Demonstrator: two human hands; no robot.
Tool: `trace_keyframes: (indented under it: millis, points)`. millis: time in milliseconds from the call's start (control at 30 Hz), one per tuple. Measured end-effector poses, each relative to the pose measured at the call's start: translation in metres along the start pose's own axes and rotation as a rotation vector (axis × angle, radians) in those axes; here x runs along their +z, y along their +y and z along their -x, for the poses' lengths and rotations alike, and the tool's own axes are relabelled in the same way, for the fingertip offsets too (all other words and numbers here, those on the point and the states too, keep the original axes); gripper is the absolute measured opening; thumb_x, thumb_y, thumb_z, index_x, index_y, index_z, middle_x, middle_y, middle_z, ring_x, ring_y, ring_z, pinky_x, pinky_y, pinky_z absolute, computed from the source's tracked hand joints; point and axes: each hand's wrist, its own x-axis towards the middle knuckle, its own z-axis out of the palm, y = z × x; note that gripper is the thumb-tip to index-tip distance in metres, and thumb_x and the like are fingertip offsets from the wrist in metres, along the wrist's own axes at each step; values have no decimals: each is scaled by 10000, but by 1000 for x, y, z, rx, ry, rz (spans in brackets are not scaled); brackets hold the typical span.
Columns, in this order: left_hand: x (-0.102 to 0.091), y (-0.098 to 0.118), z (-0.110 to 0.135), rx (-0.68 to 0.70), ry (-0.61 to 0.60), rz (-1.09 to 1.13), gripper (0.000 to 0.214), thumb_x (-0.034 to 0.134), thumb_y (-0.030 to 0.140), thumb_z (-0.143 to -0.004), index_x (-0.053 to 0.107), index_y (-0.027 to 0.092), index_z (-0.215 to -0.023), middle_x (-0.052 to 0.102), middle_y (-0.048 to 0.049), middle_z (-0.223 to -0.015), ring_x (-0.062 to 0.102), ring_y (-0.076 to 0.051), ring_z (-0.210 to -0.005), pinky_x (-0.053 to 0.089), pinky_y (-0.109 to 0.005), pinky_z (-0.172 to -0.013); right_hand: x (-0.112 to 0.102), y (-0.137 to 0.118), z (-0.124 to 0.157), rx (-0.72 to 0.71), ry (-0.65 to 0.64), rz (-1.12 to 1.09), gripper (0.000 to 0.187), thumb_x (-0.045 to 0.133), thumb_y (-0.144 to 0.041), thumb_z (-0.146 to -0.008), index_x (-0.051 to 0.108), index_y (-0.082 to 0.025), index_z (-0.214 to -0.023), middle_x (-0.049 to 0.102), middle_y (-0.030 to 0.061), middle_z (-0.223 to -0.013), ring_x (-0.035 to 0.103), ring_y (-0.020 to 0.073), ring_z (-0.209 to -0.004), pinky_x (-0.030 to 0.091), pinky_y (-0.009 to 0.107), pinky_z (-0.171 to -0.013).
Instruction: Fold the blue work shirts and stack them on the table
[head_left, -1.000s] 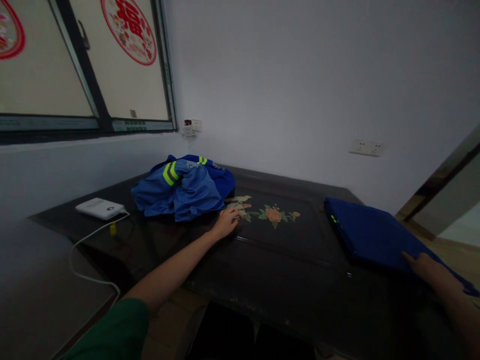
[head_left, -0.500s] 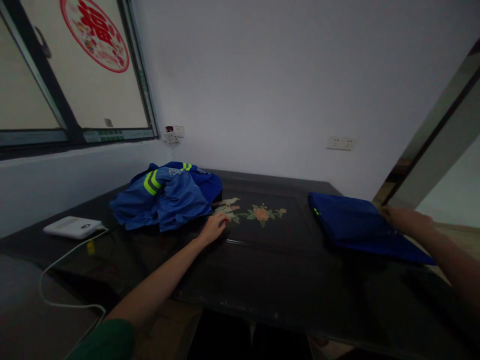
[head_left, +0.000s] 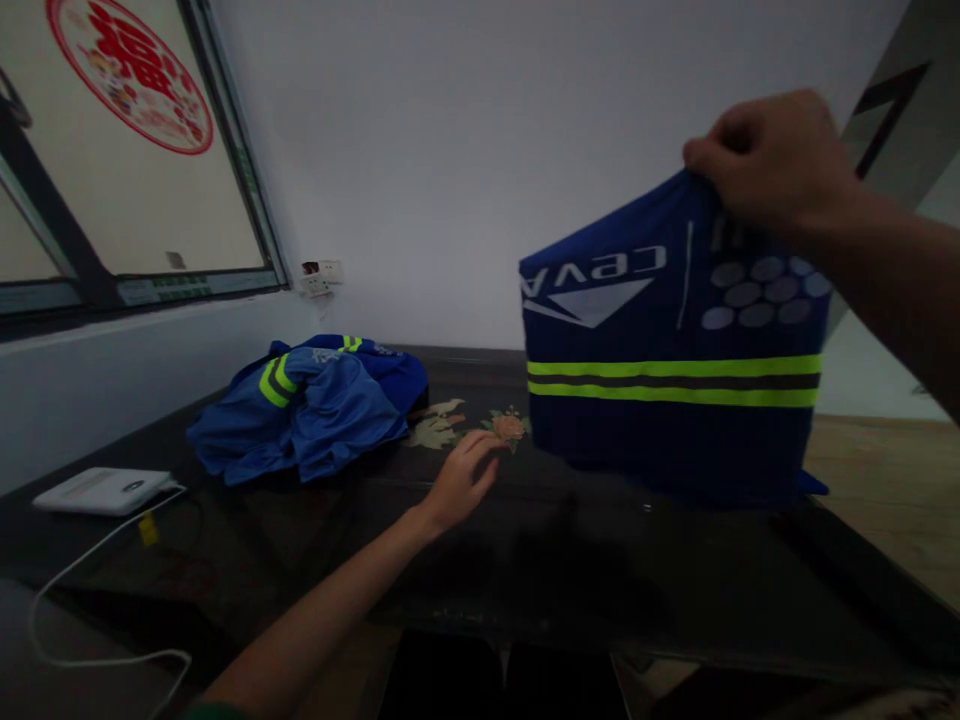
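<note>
My right hand is raised at the upper right, its thumb and fingers pinching the top edge of a folded dark blue work shirt. The shirt hangs above the right side of the table, with yellow-green and grey stripes and upside-down white lettering facing me. Over the table's painted flower, my left hand is open with nothing in it, fingers apart and slightly bent. To its left lies a crumpled heap of blue clothing, also with yellow-green stripes.
A black glossy table spans the view against a pale wall. At its left lies a white power bank-like device with a white cable running off the edge. Wall sockets sit beyond the clothing heap, beside a window.
My right hand has lifted the folded shirt off the table's right side, so its striped face now shows. My left hand has shifted right, away from the clothing heap. The view has turned slightly right.
</note>
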Motion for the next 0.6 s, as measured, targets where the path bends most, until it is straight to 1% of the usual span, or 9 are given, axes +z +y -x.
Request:
trace_keyframes:
  millis: [100, 200, 267, 333, 400, 433, 467, 533, 600]
  points:
    - [9, 59, -6, -33, 158, 156, 524, 615, 303, -843, 450, 191, -1328, 462, -136, -1369, 414, -261, -1299, 326, -429, -1100, -11, -40, 18, -37, -204, 11, 360, 511, -323, -889, 679, -29, -767, 668, 27, -736, 502, 45, -643, 286, 295, -605]
    - [19, 88, 3, -165, 162, 355, 745, 698, 365, -776, 348, 196, -1412, 444, -133, -1407, 405, -273, -1319, 327, -419, -1106, -7, -56, 46, -99, -318, -96, 310, 503, -256, -919, 632, -75, -702, 579, 3, -640, 427, 64, -592, 287, 261, -577]
    - [27, 92, 12, -254, 85, 464, 584, 678, 365, -793, 480, 200, -1317, 574, -105, -1271, 515, -255, -1211, 410, -376, -1032, -1, -55, 61, -121, -362, -166, 304, 485, -261, -931, 586, -124, -678, 540, 1, -631, 436, 95, -613, 309, 259, -581]
    - [32, 91, 21, -342, -9, 527, 307, 633, 383, -826, 645, 179, -1055, 681, -73, -981, 636, -218, -940, 506, -314, -841, 5, -50, 71, -137, -413, -219, 302, 466, -273, -937, 535, -159, -666, 522, 6, -646, 451, 119, -641, 330, 263, -599]
    - [32, 90, 24, -429, -58, 553, 284, 586, 433, -852, 669, 163, -827, 649, -38, -707, 611, -167, -655, 500, -265, -634, 8, -45, 79, -147, -480, -243, 300, 462, -279, -933, 489, -178, -652, 510, 10, -653, 453, 131, -652, 337, 270, -612]
    - [31, 90, 24, -457, -52, 572, 322, 570, 464, -858, 664, 160, -804, 631, -32, -663, 591, -156, -607, 487, -257, -595, 9, -43, 82, -143, -515, -245, 296, 465, -276, -928, 472, -183, -647, 507, 12, -654, 453, 134, -654, 337, 273, -614]
    - [29, 92, 21, -466, -31, 602, 343, 570, 491, -853, 665, 161, -852, 646, -41, -699, 602, -162, -634, 493, -259, -605, 8, -41, 86, -135, -549, -245, 288, 470, -271, -921, 461, -186, -647, 507, 14, -655, 455, 137, -655, 337, 275, -615]
    - [29, 98, 13, -433, 6, 672, 436, 629, 514, -806, 623, 179, -1085, 685, -90, -970, 643, -209, -874, 521, -291, -736, 5, -39, 92, -116, -612, -264, 260, 486, -265, -906, 459, -188, -659, 513, 17, -657, 463, 140, -656, 339, 276, -611]
    - [36, 107, 5, -396, -40, 727, 639, 723, 488, -732, 514, 203, -1264, 611, -122, -1230, 597, -245, -1083, 510, -324, -855, -1, -40, 99, -105, -672, -320, 228, 504, -273, -892, 473, -187, -683, 523, 15, -652, 474, 140, -651, 343, 268, -594]
